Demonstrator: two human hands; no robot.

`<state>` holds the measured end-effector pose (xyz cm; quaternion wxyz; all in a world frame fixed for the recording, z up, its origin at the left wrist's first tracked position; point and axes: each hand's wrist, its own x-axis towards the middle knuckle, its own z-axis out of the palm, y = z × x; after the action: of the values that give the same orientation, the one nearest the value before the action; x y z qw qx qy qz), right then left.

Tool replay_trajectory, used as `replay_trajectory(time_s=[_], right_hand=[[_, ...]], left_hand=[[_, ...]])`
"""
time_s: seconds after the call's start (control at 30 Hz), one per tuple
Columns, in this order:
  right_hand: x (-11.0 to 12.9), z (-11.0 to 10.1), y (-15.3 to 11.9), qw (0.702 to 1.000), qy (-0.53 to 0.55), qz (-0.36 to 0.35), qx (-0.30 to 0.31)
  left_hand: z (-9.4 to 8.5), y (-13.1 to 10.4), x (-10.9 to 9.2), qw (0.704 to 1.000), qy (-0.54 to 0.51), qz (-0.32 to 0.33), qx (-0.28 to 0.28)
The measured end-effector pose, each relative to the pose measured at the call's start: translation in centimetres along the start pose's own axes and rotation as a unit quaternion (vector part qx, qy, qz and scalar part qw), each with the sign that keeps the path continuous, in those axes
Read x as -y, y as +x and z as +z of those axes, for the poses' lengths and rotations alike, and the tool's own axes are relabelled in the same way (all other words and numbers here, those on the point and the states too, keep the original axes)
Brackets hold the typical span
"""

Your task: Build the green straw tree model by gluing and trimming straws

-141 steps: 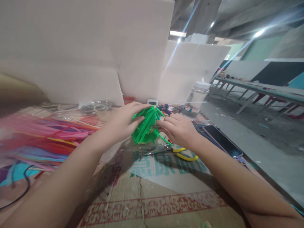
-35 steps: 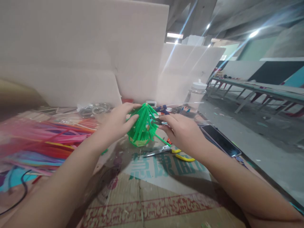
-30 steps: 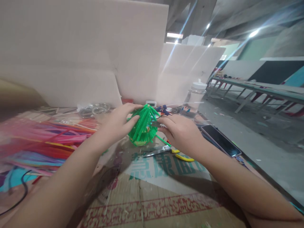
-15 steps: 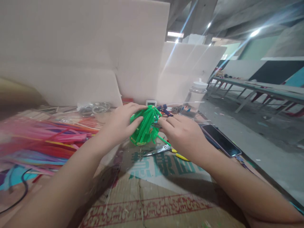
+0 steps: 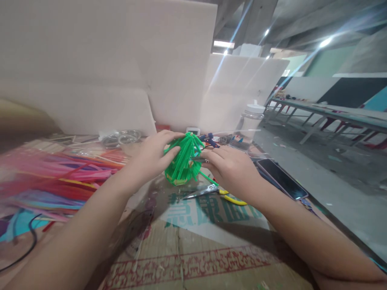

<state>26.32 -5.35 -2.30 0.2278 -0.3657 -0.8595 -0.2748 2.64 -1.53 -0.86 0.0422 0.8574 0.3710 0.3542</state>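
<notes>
A cone of bright green pipe cleaners [image 5: 183, 161] stands on the table in front of me, its strands running down from the tip. My left hand [image 5: 157, 151] is closed on its left side, fingers near the top and thumb lower down. At its right side, my right hand [image 5: 228, 163] pinches a thin grey metal tool [image 5: 198, 160] whose tip meets the green strands; its kind is mostly hidden. One green pipe cleaner sticks out low toward the right. Scissors [image 5: 211, 189] with yellow handles lie below the right hand, blades pointing left.
Piles of coloured pipe cleaners [image 5: 69, 177] cover the left side. A phone [image 5: 281, 179] lies at the right edge, with a clear jar [image 5: 250, 121] behind it. At the back are a dark blue glue gun [image 5: 211, 139], a small white device [image 5: 193, 131] and white boards [image 5: 175, 68].
The green cone has shifted slightly left and tilted a little, with my left hand still on it. My right hand has moved slightly, so more of the yellow scissor handles shows.
</notes>
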Motion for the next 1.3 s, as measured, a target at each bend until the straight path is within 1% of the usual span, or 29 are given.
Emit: replay_trajectory(time_s=[0.23, 0.33, 0.4, 0.53, 0.63, 0.8, 0.93, 1.1, 1.2, 1.3], right_hand=[[0.5, -0.8, 0.1, 0.997, -0.061, -0.002, 0.036], [0.7, -1.1, 0.0, 0.995, -0.087, -0.007, 0.041], [0.7, -1.1, 0.0, 0.995, -0.088, -0.008, 0.037], [0.4, -0.6, 0.0, 0.998, -0.058, -0.008, 0.021], [0.1, -0.2, 0.0, 0.999, -0.031, -0.007, 0.007], [-0.3, 0.2, 0.0, 1.000, -0.004, -0.011, 0.002], [-0.5, 0.4, 0.0, 1.000, 0.002, -0.016, -0.013], [-0.3, 0.3, 0.1, 1.000, -0.002, -0.015, -0.011], [-0.2, -0.2, 0.2, 1.000, 0.004, 0.009, -0.028], [-0.5, -0.5, 0.4, 0.997, 0.025, 0.041, -0.061]], left_hand=[[0.1, 0.1, -0.2, 1.000, 0.015, 0.004, 0.000], [0.2, 0.1, -0.4, 1.000, 0.029, 0.009, 0.000], [0.2, 0.1, -0.6, 0.999, 0.032, 0.015, 0.000], [0.3, 0.1, -0.6, 0.999, 0.031, 0.024, 0.002], [0.2, 0.1, -0.5, 0.999, 0.029, 0.017, 0.002], [0.1, 0.1, -0.2, 1.000, 0.022, 0.005, 0.002], [0.1, 0.0, -0.3, 1.000, 0.022, 0.006, 0.002], [0.1, 0.1, -0.4, 1.000, 0.010, 0.007, -0.001], [0.1, 0.1, -0.1, 1.000, -0.015, 0.001, -0.005], [0.2, 0.1, 0.5, 0.998, -0.049, -0.027, -0.010]])
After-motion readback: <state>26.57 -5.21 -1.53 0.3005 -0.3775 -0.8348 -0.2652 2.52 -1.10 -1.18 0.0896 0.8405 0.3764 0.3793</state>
